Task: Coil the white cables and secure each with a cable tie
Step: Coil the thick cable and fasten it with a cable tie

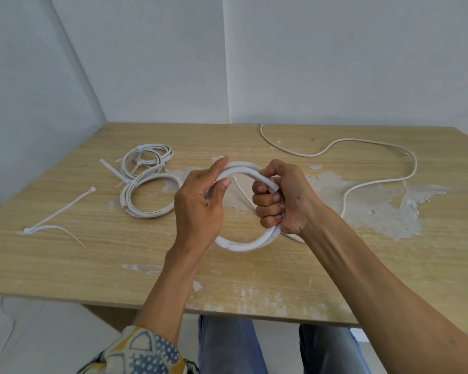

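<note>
The thick white cable coil (pixel 239 245) is held up just over the middle of the worktop (pixel 254 279), with no tie on it yet. The left hand (pixel 197 209) pinches the top-left of the loop between thumb and fingers. The right hand (pixel 284 195) is a full fist round the right side, with a cut end poking out by the thumb.

My worry: that cable looks stiff, so the loops will probably spring apart the second one hand lets go. And one has to, because the loose white plastic cable ties (pixel 65 206) are way over by the left edge.

The cut end could also slip out of the fist. The thin loose white cable (pixel 362 141) runs from the far right in under the hands, so it might get caught up too.

Two tied white coils (pixel 146 201) sit at far left.
</note>
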